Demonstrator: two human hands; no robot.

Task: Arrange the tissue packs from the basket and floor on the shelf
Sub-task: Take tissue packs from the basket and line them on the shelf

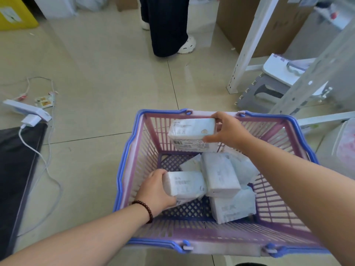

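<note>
A pink basket (134, 162) with blue handles stands on the tiled floor in front of me. My right hand (228, 131) grips a white tissue pack (190, 131) raised near the basket's far rim. Down inside the basket at its left, my left hand (156, 191) is closed around another white tissue pack (185, 184). Several more packs lie loose on the basket bottom, one upright in the middle (219, 175) and one at the near right (232, 207). The white shelf frame (249, 45) rises at the right.
A person in dark trousers and white shoes (167, 31) stands ahead. A folded grey step stool (269, 87) sits under the shelf. A white power strip and cables (26, 112) lie at the left beside a dark mat. Cardboard boxes (240, 20) stand behind the shelf.
</note>
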